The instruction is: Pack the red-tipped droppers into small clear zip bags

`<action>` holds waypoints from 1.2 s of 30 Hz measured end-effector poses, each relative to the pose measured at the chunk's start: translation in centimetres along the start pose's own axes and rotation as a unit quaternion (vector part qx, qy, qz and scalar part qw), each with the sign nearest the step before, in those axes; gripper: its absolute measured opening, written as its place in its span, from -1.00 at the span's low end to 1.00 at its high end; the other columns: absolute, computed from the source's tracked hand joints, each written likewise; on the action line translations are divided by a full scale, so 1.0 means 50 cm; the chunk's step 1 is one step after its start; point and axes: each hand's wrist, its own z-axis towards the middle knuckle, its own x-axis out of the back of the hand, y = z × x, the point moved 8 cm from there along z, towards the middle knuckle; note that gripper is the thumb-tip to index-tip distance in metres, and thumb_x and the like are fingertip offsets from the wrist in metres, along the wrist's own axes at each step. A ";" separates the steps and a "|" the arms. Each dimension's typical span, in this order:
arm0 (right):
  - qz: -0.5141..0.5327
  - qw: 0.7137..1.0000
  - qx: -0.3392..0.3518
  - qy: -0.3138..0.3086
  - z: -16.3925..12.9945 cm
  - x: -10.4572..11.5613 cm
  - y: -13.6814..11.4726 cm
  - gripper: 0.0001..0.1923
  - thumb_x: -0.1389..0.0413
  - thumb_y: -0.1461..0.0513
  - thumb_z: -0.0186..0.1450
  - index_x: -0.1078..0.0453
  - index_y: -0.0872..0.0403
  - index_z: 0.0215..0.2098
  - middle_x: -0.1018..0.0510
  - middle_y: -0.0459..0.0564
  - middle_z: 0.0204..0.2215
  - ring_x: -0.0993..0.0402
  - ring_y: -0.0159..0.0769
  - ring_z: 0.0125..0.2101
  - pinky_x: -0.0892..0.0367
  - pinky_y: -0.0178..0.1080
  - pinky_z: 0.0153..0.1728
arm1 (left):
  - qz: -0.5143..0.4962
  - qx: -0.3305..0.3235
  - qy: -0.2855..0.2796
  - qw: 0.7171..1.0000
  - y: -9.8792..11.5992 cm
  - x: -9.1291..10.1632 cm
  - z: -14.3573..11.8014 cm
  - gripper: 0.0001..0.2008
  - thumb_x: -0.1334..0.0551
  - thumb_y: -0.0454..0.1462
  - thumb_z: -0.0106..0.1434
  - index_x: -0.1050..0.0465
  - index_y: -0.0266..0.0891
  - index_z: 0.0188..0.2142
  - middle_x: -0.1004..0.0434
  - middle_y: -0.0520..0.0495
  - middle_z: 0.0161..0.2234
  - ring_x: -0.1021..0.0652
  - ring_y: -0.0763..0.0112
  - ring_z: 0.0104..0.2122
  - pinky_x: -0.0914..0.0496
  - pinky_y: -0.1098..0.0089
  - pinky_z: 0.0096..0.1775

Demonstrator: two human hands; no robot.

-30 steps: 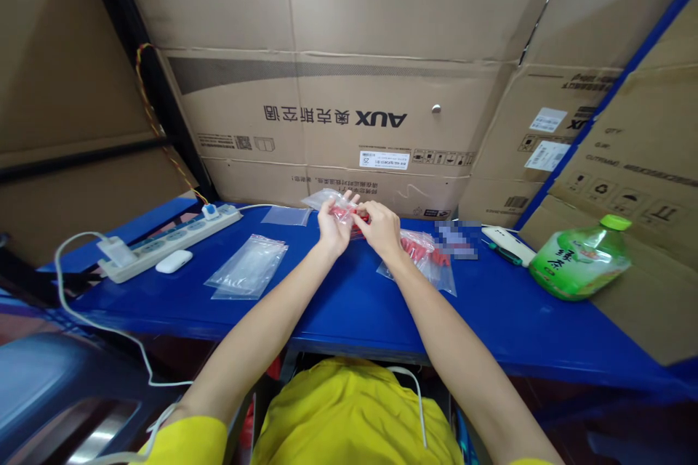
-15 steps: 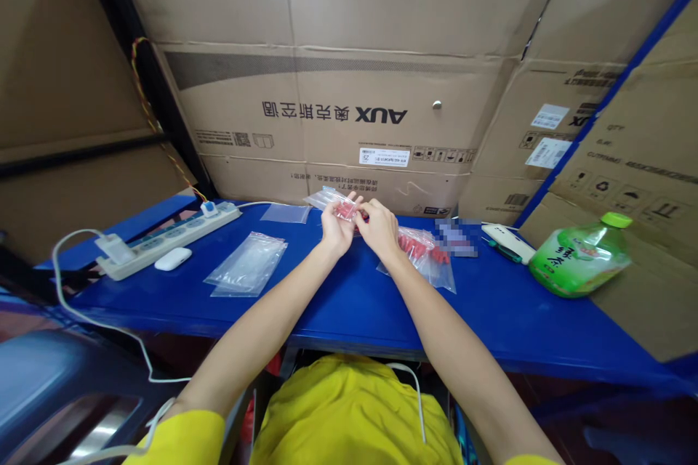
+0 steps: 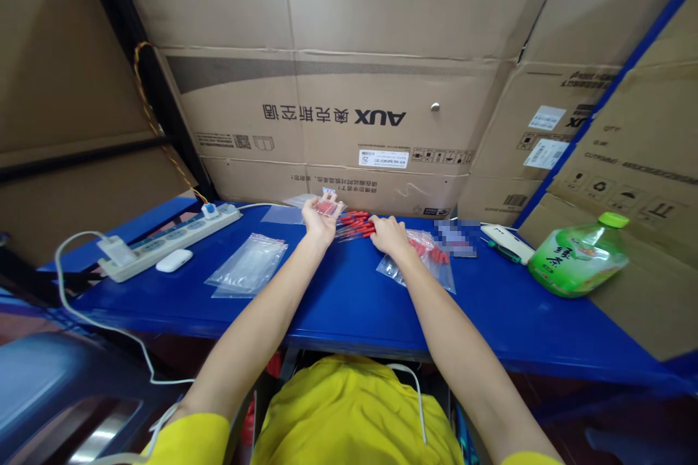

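Observation:
In my left hand [image 3: 321,219] is a small clear plastic bag [image 3: 297,201] with something red inside, lying across the raised palm and fingers. My right hand [image 3: 388,234] is lowered palm down at the right end of a pile of slim red-handled sticks with thin shafts [image 3: 355,221], perhaps small screwdrivers. Its fingers are bent together at the pile, and what they grip is hidden. Under my right wrist lies a clear bag of red pieces [image 3: 428,243]. Left of my arms, flat zip bags [image 3: 248,265] lie stacked on the blue table [image 3: 349,305].
A white power strip [image 3: 174,236] with a plugged-in charger and a white earbud case [image 3: 174,260] occupy the left side. To the right are a white-and-green tool [image 3: 508,243] and a green bottle [image 3: 578,258]. Cardboard [image 3: 338,80] walls the back.
My hands have come apart. The left moved slightly left with the bag; the right left the bag and came down to the red-handled pile, which shows more now.

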 end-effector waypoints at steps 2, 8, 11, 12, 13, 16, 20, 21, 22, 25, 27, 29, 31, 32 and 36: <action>-0.021 0.999 -0.002 -0.039 0.001 -0.020 0.004 -0.55 -0.02 0.33 0.44 -0.39 0.05 0.27 -0.59 0.21 0.15 -0.41 0.07 0.19 -0.25 0.04 0.12 | -0.003 -0.001 0.000 1.000 0.005 0.002 0.006 -0.81 -0.09 -0.33 0.32 -0.44 -0.22 -0.13 -0.58 -0.25 0.15 -0.50 0.11 0.28 -0.50 0.07 0.18; 0.001 0.999 -0.002 -0.037 0.011 -0.024 0.022 -0.55 -0.14 0.33 0.39 -0.40 0.02 0.23 -0.62 0.15 0.12 -0.53 -0.02 0.11 -0.31 -0.09 0.04 | -0.019 0.006 -0.014 1.000 0.010 0.003 0.016 -0.76 -0.09 -0.31 0.31 -0.44 -0.24 -0.07 -0.59 -0.28 0.07 -0.56 0.11 0.21 -0.53 0.09 0.13; 0.030 0.999 0.004 -0.033 0.016 -0.022 0.032 -0.71 -0.24 0.27 0.37 -0.52 -0.05 0.06 -0.67 0.05 0.05 -0.57 -0.06 0.07 -0.33 -0.15 0.02 | -0.037 0.007 -0.030 0.999 0.015 -0.001 0.017 -0.75 -0.08 -0.27 0.33 -0.43 -0.24 -0.06 -0.59 -0.29 0.04 -0.60 0.11 0.14 -0.54 0.07 0.12; 0.038 0.999 0.004 -0.030 0.018 -0.022 0.036 -0.78 -0.26 0.25 0.36 -0.56 -0.06 -0.02 -0.68 0.03 0.02 -0.58 -0.06 0.06 -0.34 -0.16 0.02 | -0.043 0.007 -0.033 0.998 0.017 -0.003 0.017 -0.75 -0.08 -0.27 0.34 -0.43 -0.24 -0.06 -0.59 -0.28 0.03 -0.61 0.12 0.13 -0.55 0.07 0.11; 0.046 0.999 0.004 -0.026 0.019 -0.022 0.038 -0.84 -0.28 0.24 0.36 -0.58 -0.07 -0.08 -0.69 0.01 -0.01 -0.59 -0.07 0.04 -0.34 -0.16 0.02 | -0.049 0.008 -0.035 0.998 0.019 -0.004 0.016 -0.75 -0.07 -0.26 0.34 -0.43 -0.23 -0.07 -0.59 -0.28 0.03 -0.61 0.12 0.12 -0.55 0.07 0.10; 0.077 0.997 0.015 0.004 0.024 -0.015 0.042 -0.88 -0.32 0.25 0.32 -0.61 -0.07 -0.16 -0.72 0.01 -0.08 -0.61 -0.07 -0.01 -0.37 -0.16 0.00 | -0.061 0.008 -0.041 0.997 0.027 -0.012 0.013 -0.77 -0.06 -0.25 0.34 -0.41 -0.21 -0.07 -0.59 -0.28 0.03 -0.62 0.09 0.11 -0.56 0.06 0.08; 0.218 0.971 0.072 0.064 0.032 0.012 0.030 -0.86 -0.28 0.27 0.31 -0.60 -0.04 -0.16 -0.73 -0.05 -0.21 -0.63 -0.19 -0.18 -0.42 -0.22 -0.08 | -0.072 -0.012 -0.052 0.996 0.046 -0.021 0.012 -0.84 -0.05 -0.24 0.36 -0.36 -0.19 -0.16 -0.60 -0.25 0.03 -0.60 0.07 0.15 -0.56 0.09 0.08; 0.264 0.956 0.090 0.085 0.032 0.024 0.025 -0.88 -0.26 0.24 0.31 -0.59 -0.02 -0.17 -0.72 -0.06 -0.26 -0.62 -0.21 -0.23 -0.43 -0.23 -0.10 | -0.074 -0.020 -0.050 0.996 0.052 -0.021 0.012 -0.86 -0.05 -0.24 0.36 -0.34 -0.19 -0.19 -0.60 -0.24 0.05 -0.60 0.06 0.17 -0.56 0.10 0.08; 0.308 0.939 0.106 0.108 0.032 0.037 0.020 -0.90 -0.24 0.21 0.32 -0.58 -0.01 -0.19 -0.71 -0.07 -0.30 -0.61 -0.23 -0.27 -0.44 -0.23 -0.12 | -0.075 -0.027 -0.047 0.996 0.057 -0.020 0.013 -0.88 -0.04 -0.24 0.37 -0.32 -0.18 -0.21 -0.59 -0.23 0.07 -0.59 0.06 0.18 -0.56 0.11 0.08; 0.411 0.885 0.136 0.169 0.022 0.077 0.004 -0.82 -0.20 0.11 0.34 -0.55 0.02 -0.20 -0.68 -0.06 -0.35 -0.58 -0.24 -0.34 -0.45 -0.23 -0.17 | -0.077 -0.047 -0.034 0.995 0.072 -0.013 0.016 -0.90 -0.05 -0.23 0.37 -0.29 -0.17 -0.22 -0.56 -0.21 0.13 -0.56 0.07 0.22 -0.56 0.14 0.07; 0.449 0.862 0.140 0.189 0.012 0.094 -0.009 -0.77 -0.18 0.07 0.34 -0.55 0.03 -0.20 -0.68 -0.05 -0.35 -0.57 -0.24 -0.34 -0.45 -0.23 -0.18 | -0.078 -0.057 -0.028 0.995 0.078 -0.009 0.017 -0.89 -0.05 -0.22 0.37 -0.30 -0.16 -0.20 -0.56 -0.21 0.13 -0.56 0.08 0.22 -0.55 0.14 0.08; 0.460 0.856 0.134 0.193 0.002 0.100 -0.023 -0.75 -0.18 0.04 0.34 -0.56 0.04 -0.20 -0.67 -0.05 -0.36 -0.56 -0.24 -0.35 -0.45 -0.22 -0.18 | -0.080 -0.062 -0.027 0.994 0.079 -0.008 0.017 -0.87 -0.05 -0.22 0.37 -0.32 -0.16 -0.18 -0.57 -0.20 0.13 -0.58 0.10 0.21 -0.55 0.14 0.08; 0.460 0.859 0.131 0.183 -0.005 0.096 -0.040 -0.73 -0.19 0.03 0.33 -0.57 0.03 -0.21 -0.67 -0.05 -0.36 -0.56 -0.23 -0.35 -0.46 -0.21 -0.17 | -0.079 -0.063 -0.035 0.994 0.073 -0.011 0.014 -0.85 -0.04 -0.21 0.38 -0.34 -0.16 -0.16 -0.57 -0.21 0.14 -0.59 0.10 0.19 -0.55 0.15 0.08; 0.460 0.860 0.134 0.176 -0.007 0.090 -0.050 -0.73 -0.20 0.03 0.32 -0.58 0.03 -0.20 -0.67 -0.05 -0.36 -0.56 -0.23 -0.35 -0.46 -0.21 -0.17 | -0.076 -0.062 -0.041 0.994 0.068 -0.014 0.011 -0.84 -0.04 -0.22 0.38 -0.35 -0.17 -0.15 -0.56 -0.21 0.16 -0.59 0.10 0.19 -0.55 0.15 0.08; 0.477 0.853 0.152 0.146 -0.009 0.062 -0.085 -0.73 -0.24 0.04 0.29 -0.61 0.03 -0.17 -0.68 -0.07 -0.37 -0.55 -0.25 -0.37 -0.47 -0.21 -0.18 | -0.045 -0.058 -0.067 0.995 0.038 -0.029 -0.008 -0.76 -0.06 -0.24 0.38 -0.44 -0.21 -0.06 -0.54 -0.23 0.22 -0.59 0.11 0.20 -0.53 0.19 0.11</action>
